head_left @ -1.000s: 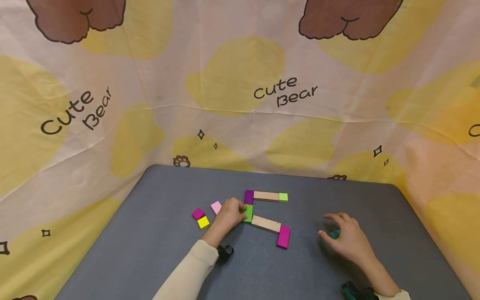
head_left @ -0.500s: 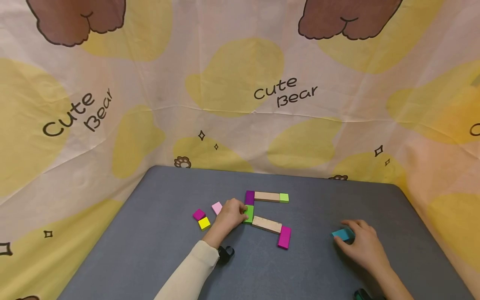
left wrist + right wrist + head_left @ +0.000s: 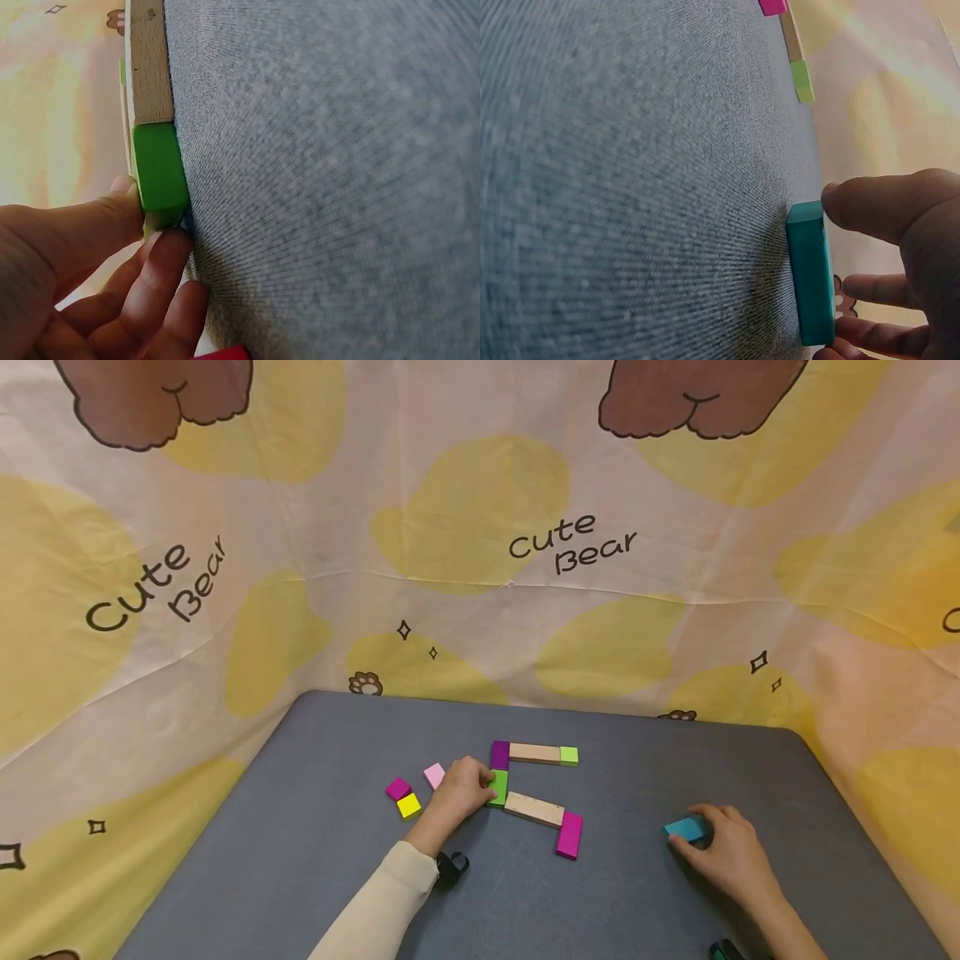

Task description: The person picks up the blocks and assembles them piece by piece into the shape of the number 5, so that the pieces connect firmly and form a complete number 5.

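Observation:
My left hand [image 3: 463, 787] pinches the left side of a green block [image 3: 498, 787]; in the left wrist view, the thumb lies against the green block [image 3: 160, 169] and fingertips meet its end. A purple block [image 3: 500, 755] adjoins it at the back, and a plain wooden block [image 3: 534, 808] runs off its front right corner. Far to the right, my right hand [image 3: 731, 852] spans a blue block [image 3: 685, 829] on the table. Seen from the right wrist, the thumb touches one end of this blue block [image 3: 811, 274] and fingers are at the other end.
A second wooden block [image 3: 534, 753] and a light green cube [image 3: 569, 756] extend rightward from the purple block. A magenta block [image 3: 570, 836] touches the front wooden one. Left of my left hand lie magenta [image 3: 398, 789], yellow [image 3: 408, 807] and pink [image 3: 434, 775] blocks. Printed cloth surrounds the grey table [image 3: 600, 902].
My right hand has shifted right and slightly nearer, its fingers drawing in around the blue block, which now shows more. My left hand and the joined blocks stay put.

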{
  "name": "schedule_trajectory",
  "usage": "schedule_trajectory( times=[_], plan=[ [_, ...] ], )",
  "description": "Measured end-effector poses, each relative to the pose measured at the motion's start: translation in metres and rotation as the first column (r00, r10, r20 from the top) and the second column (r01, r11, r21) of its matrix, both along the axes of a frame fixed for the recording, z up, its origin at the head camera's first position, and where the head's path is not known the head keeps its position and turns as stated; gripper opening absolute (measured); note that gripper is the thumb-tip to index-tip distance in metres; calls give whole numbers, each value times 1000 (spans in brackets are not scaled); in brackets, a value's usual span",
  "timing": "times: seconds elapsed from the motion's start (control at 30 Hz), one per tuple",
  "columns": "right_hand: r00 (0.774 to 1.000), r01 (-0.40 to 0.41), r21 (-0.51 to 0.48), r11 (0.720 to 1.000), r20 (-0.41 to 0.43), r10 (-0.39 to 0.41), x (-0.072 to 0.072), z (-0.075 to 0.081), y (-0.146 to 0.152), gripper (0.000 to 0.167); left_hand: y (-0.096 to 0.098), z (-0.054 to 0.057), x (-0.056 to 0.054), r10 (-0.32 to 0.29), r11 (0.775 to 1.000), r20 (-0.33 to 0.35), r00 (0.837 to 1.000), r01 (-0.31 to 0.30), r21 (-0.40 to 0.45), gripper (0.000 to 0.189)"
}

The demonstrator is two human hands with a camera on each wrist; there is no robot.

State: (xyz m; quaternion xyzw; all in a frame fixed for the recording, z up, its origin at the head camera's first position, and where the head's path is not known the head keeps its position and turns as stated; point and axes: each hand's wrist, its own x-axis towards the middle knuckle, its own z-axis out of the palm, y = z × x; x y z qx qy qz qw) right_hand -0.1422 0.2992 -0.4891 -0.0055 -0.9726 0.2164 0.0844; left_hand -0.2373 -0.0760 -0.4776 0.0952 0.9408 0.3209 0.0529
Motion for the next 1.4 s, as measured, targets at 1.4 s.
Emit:
schedule_trajectory(
  times=[1.4],
  plan=[
    [974,-193,-72,979,-131,183,9,6,-74,44,-4,-3,-5,-8,998,26,1000,6,59,34]
  ],
)
